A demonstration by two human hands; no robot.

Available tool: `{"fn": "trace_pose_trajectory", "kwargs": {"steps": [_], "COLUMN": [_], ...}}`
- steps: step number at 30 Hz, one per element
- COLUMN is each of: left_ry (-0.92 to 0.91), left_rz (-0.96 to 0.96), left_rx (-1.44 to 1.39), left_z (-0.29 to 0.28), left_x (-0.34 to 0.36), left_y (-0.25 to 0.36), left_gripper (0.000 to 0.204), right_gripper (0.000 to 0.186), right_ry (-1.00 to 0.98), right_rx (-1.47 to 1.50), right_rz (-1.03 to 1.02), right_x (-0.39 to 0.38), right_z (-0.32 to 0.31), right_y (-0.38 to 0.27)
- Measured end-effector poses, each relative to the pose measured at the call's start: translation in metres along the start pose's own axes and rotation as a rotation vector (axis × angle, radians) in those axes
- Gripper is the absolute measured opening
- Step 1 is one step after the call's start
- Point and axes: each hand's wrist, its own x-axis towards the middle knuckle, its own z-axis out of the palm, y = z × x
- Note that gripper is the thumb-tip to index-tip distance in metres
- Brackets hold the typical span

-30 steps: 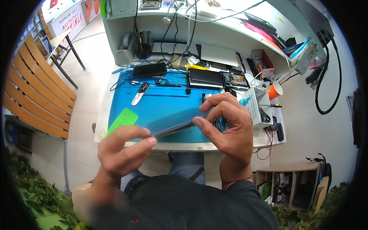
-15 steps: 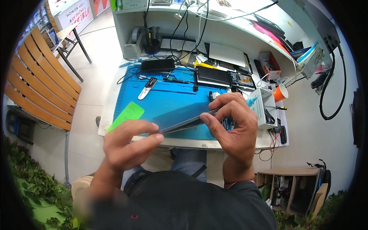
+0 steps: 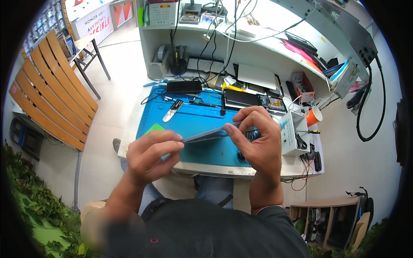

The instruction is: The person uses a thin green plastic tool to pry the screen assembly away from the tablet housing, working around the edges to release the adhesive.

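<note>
I hold a thin grey device (image 3: 205,134) almost edge-on above the blue repair mat (image 3: 159,109). My left hand (image 3: 152,157) pinches its left end between bent fingers. Around its right end, my right hand (image 3: 254,142) is closed, with the thumb along the near edge. Under the device, part of a green card (image 3: 155,127) shows. Farther back on the mat lie a metal pry blade (image 3: 171,112), a black phone (image 3: 184,87) and a screwdriver (image 3: 202,103). Coiled dark cables beside my right hand are partly hidden.
The white desk (image 3: 129,142) has a shelf (image 3: 266,32) above. A white box (image 3: 294,142) of tools and an orange cup (image 3: 313,117) stand at the right. A wooden slatted chair (image 3: 51,99) is at the left; a low cabinet (image 3: 327,219) sits lower right.
The device has tilted so less of its broad face shows and more just its edge. The view has shifted, moving the desk rightward and lower in the picture.
</note>
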Motion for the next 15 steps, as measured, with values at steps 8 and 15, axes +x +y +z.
{"fn": "trace_pose_trajectory", "kwargs": {"steps": [8, 15], "left_ry": [-0.008, -0.065], "left_rz": [-0.021, -0.07], "left_rx": [0.004, 0.051], "left_z": [-0.003, -0.007], "left_x": [0.013, 0.025], "left_y": [-0.001, 0.001], "left_gripper": [0.036, 0.036], "right_gripper": [0.032, 0.032], "right_ry": [-0.016, -0.006], "right_rx": [0.011, 0.034], "right_rz": [0.001, 0.021], "right_x": [0.011, 0.018], "right_z": [0.003, 0.005], "right_y": [0.004, 0.003]}}
